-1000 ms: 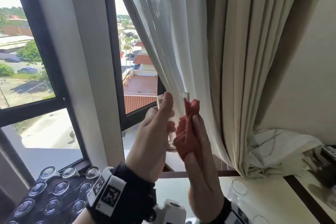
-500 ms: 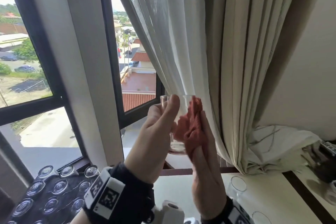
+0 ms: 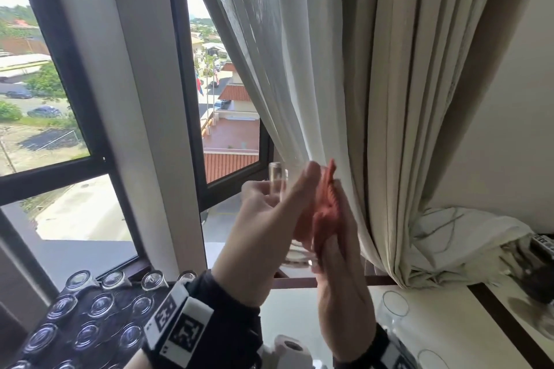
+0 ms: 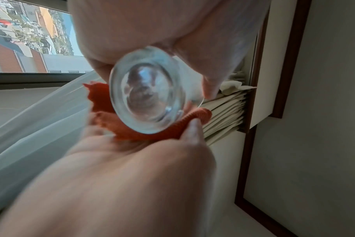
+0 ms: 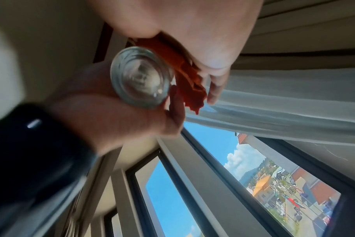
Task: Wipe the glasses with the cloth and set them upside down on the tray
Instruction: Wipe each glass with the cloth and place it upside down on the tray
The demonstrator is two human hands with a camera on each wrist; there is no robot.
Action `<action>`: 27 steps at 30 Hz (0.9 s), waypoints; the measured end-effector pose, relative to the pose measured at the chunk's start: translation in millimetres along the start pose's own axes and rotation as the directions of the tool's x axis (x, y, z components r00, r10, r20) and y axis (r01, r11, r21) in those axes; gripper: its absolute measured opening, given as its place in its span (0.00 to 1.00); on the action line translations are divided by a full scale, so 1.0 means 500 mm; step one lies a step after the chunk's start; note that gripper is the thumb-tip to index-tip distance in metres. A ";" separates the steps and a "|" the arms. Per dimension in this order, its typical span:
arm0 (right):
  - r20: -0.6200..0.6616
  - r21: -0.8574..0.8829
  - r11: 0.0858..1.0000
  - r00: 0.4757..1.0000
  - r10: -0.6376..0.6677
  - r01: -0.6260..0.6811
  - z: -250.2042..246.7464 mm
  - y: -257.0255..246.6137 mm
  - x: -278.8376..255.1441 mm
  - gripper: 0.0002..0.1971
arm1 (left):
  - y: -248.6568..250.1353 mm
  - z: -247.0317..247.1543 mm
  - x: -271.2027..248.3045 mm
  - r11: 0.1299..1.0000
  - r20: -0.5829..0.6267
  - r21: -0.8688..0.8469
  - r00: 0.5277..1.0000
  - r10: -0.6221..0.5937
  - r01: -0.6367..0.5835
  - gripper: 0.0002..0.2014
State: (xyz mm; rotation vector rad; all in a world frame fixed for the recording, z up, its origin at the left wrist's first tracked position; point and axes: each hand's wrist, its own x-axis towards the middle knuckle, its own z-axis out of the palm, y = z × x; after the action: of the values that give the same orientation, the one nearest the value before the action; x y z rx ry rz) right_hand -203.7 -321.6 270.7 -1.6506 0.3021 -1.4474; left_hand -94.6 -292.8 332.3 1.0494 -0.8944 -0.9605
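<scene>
Both wrist views show glass [image 4: 147, 89] base; head view [image 3: 295, 257] barely.

A pale, glossy desk [image 3: 443, 329] with a dark brown wooden border is seen along the bottom of the head view, set under a window. At its left end a dark, patterned tray [image 3: 75, 320] is placed, and rows of clear drinking glasses [image 3: 103, 305] are stood on it upside down, thick bases facing up. On the right part, two more clear glasses [image 3: 395, 304] are stood upright, rims open. At the far right edge, a bunched pale cloth [image 3: 461, 237] and some dark, blurred items [image 3: 536, 266] are laid on the surface.
</scene>
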 end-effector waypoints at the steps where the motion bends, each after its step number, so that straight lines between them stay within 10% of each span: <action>1: -0.011 -0.053 0.999 1.000 -0.005 0.004 -0.007 0.003 0.016 0.25 | -0.011 0.002 -0.006 1.000 0.018 0.008 1.000 0.018 -0.018 0.42; 9: 0.094 -0.153 0.971 0.981 -0.169 0.182 0.014 -0.029 0.022 0.31 | -0.032 -0.008 -0.022 0.999 0.001 -0.028 0.999 0.036 -0.036 0.33; 17: -0.011 0.028 0.996 0.996 0.089 -0.089 -0.002 0.000 0.043 0.22 | -0.011 -0.005 -0.028 0.973 0.086 0.142 0.981 0.173 -0.184 0.28; 22: 0.031 -0.163 0.957 0.971 -0.237 0.239 0.034 -0.052 0.056 0.24 | -0.039 -0.011 -0.023 0.993 0.007 0.093 0.997 0.072 -0.073 0.21; 27: 0.097 -0.058 0.996 0.993 -0.063 0.069 0.007 0.001 -0.005 0.25 | -0.001 -0.036 -0.015 0.996 -0.007 0.009 0.996 0.089 -0.089 0.37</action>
State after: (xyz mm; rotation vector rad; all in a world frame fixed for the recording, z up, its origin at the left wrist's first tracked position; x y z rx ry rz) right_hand -201.0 -318.6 268.8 -1.7883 0.2422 -1.4154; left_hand -80.7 -280.9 326.2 1.0111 -0.9322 -0.8791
